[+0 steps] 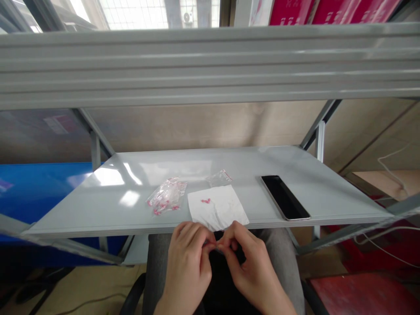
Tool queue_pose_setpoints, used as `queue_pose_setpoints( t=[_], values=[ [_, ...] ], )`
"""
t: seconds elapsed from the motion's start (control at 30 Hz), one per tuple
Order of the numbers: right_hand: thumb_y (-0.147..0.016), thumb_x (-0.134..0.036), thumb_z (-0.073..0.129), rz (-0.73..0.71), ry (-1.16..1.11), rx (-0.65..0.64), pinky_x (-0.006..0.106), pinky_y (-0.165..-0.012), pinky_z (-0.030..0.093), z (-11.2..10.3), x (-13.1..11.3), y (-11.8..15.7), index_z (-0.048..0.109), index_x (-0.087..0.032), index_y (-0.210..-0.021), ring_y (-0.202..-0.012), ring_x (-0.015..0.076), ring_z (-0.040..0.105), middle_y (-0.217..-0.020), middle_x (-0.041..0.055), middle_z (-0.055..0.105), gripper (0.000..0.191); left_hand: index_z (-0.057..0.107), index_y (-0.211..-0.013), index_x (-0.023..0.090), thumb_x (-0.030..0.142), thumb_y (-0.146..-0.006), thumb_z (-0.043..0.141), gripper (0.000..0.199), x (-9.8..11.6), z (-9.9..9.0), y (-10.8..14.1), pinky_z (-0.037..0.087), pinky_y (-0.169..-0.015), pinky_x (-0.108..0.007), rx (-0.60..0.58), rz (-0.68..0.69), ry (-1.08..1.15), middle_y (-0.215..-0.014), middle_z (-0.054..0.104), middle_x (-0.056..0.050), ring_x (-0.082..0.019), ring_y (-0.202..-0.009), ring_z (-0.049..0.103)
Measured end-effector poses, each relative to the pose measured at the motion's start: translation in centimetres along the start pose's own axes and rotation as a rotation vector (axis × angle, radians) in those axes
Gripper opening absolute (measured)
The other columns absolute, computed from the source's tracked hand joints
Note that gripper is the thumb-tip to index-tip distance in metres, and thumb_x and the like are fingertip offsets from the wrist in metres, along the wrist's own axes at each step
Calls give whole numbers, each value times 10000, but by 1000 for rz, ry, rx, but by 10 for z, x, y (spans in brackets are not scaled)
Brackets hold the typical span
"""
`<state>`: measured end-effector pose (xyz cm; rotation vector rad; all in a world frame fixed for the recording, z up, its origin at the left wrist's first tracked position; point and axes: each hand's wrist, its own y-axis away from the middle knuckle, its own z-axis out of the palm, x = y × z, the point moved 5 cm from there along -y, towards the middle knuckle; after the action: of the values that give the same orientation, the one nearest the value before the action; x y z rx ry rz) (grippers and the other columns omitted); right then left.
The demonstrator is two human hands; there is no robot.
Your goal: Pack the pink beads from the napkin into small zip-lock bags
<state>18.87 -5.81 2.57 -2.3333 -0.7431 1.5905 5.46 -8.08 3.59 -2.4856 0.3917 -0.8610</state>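
Observation:
My left hand (190, 258) and my right hand (246, 258) meet just off the table's front edge, above my lap. Thumbs and fingers of both are pinched together, tip to tip. What they hold is too small and too covered to name. Right beyond them a white paper tissue (226, 205) lies on the table, its near edge by my fingers. On the tissue rests a small pink-red piece (205, 201). To its left is a pile of clear zip bags (167, 194) with small red pieces in them. One flat clear zip bag (219, 178) lies behind the tissue.
A black tablet or large phone (285, 197) lies at the right on the grey table (131, 223). A thick grey metal beam (210, 65) crosses above the table. Slanted metal struts (95, 135) stand at both sides. Red boxes (328, 12) sit above the beam.

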Motion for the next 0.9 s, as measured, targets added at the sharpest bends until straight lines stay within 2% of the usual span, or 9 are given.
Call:
queue_pose_setpoints(
  t=[0.13,0.27,0.43,0.57,0.63,0.73,0.8,0.9],
  values=[
    [-823,-10,463,-13,-41,11,233,-579,402,3,0,1,440,-242,-763,-652,154,536,-722,-12,527,241,543,-729,217,39,-860,534,221,-7,-5,-1,404,-761,-356,37,37,-15,-704,630,13,-204,-728,567],
    [-819,2,430,-20,-88,-77,243,-593,401,9,-4,-1,404,-236,-734,-679,160,555,-737,-6,516,255,542,-669,222,10,-839,530,272,-14,-16,1,390,-915,-394,12,76,-19,-654,619,50,-169,-656,578],
    [-805,11,425,-81,-123,-121,245,-578,353,19,-16,-13,382,-228,-714,-665,154,521,-716,-7,499,259,607,-729,237,120,-885,619,195,-29,-40,6,423,-914,-342,6,71,25,-677,660,75,-146,-657,614],
    [-758,22,425,-157,-173,-180,241,-578,334,34,-28,-31,377,-222,-703,-654,142,496,-696,-18,476,255,613,-679,230,107,-887,593,242,-42,-66,4,421,-939,-339,55,29,-44,-651,642,72,-138,-653,604],
    [-735,16,448,-178,-195,-166,237,-579,335,39,-35,-44,393,-219,-691,-637,132,484,-678,-28,479,245,668,-723,242,144,-891,606,204,-48,-80,1,458,-871,-305,103,16,-26,-696,671,60,-140,-684,626],
    [-719,1,496,-163,-252,-152,226,-586,365,50,-43,-72,461,-207,-675,-612,116,495,-658,-43,521,216,745,-852,264,189,-897,591,178,-64,-98,-6,487,-696,-249,171,-77,28,-797,718,31,-147,-744,665],
    [-709,-6,552,-83,-282,-194,220,-591,396,63,-42,-98,506,-198,-655,-602,109,526,-643,-53,553,204,763,-853,256,192,-876,577,198,-83,-108,-16,492,-656,-248,194,-166,33,-775,718,19,-155,-722,670],
    [-691,-36,678,119,-201,-233,216,-592,438,90,-23,-140,544,-185,-631,-606,108,578,-625,-64,584,210,754,-826,212,192,-829,579,177,-124,-112,-42,524,-681,-268,168,-341,8,-738,720,2,-172,-709,689]
  ],
)
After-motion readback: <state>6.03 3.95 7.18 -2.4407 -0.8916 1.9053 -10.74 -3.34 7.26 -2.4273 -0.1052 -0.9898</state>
